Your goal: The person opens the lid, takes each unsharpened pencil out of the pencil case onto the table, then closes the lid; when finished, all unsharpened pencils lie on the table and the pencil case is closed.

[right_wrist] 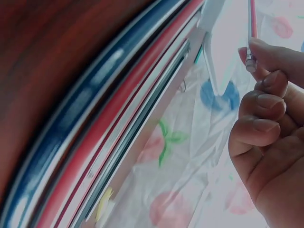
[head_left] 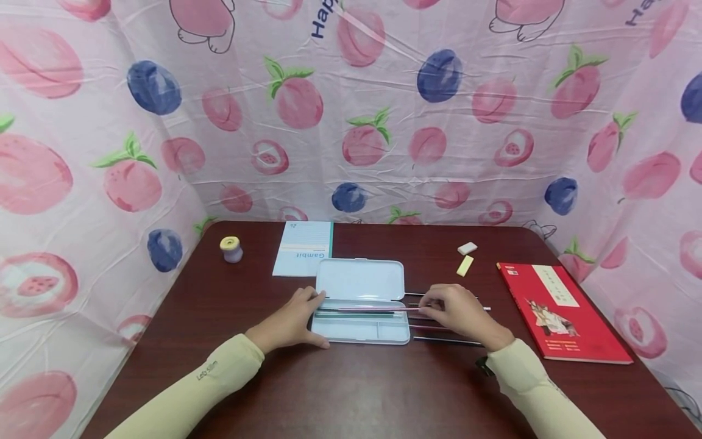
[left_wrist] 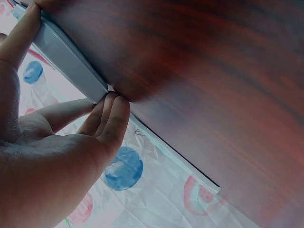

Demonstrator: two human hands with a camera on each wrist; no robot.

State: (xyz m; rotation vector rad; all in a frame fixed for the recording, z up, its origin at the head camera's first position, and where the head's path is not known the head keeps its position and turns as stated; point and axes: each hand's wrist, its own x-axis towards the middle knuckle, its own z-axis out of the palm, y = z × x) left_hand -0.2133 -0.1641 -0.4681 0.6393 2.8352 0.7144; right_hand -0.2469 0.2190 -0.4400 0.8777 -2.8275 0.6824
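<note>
A pale blue pencil case (head_left: 360, 280) lies with its lid folded back, away from me. My left hand (head_left: 289, 320) grips its left end, thumb at the front edge and fingers at the back; the left wrist view shows the fingertips against the end of the case (left_wrist: 71, 61). Over the case, my right hand (head_left: 452, 310) pinches a pink pencil (right_wrist: 252, 28) near its metal-banded end between thumb and index finger, the other fingers curled. A teal pencil (head_left: 359, 316) lies inside the case, above the divided compartments.
Several pencils lie right of the case, among them a dark one (head_left: 446, 340), a blue one (right_wrist: 80, 99) and a red one (right_wrist: 116, 109). Behind are a pale booklet (head_left: 298, 250), a yellow-topped jar (head_left: 232, 250), a white eraser (head_left: 467, 248) and a yellow block (head_left: 465, 266). A red book (head_left: 592, 335) lies right.
</note>
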